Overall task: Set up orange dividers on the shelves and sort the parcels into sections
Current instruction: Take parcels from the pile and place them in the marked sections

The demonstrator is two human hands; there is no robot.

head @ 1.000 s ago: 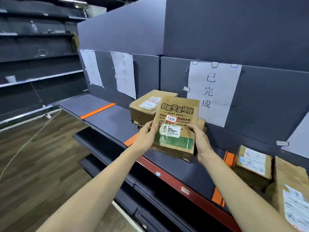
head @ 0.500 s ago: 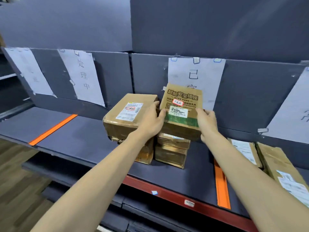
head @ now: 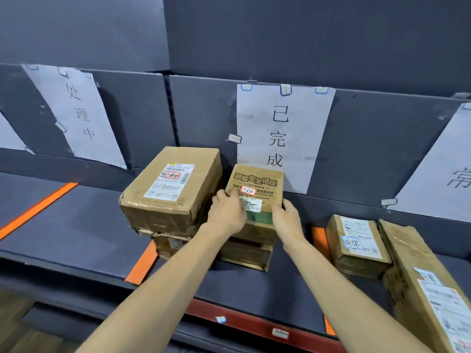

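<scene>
Nearest us, the shelf's front edge is a red metal rail (head: 254, 324), and above it lies the matte, dark grey shelf (head: 76, 225). Three flat orange dividers cross that deck: one far left (head: 38, 207), one beside the stack (head: 142, 263), one at right (head: 318, 238), partly hidden by our right forearm. At near right a long creased cardboard parcel (head: 420, 289) leans beside a squat box with a white label (head: 356, 245).

Our left hand (head: 226, 212) and right hand (head: 288, 217) grip a flat kraft-paper carton (head: 257, 189) printed in bold black characters; fingers curl around its near corners, thumbs on its face. It rests atop a low stack of brown boxes (head: 244, 253), in the section between the middle and right dividers. Just left, touching, sits a bulky taped box (head: 170, 192) with dented corners.

Farther back, white paper signs are taped to the smooth grey back panel: one above the carton (head: 280, 133), another to the left (head: 76, 115).
</scene>
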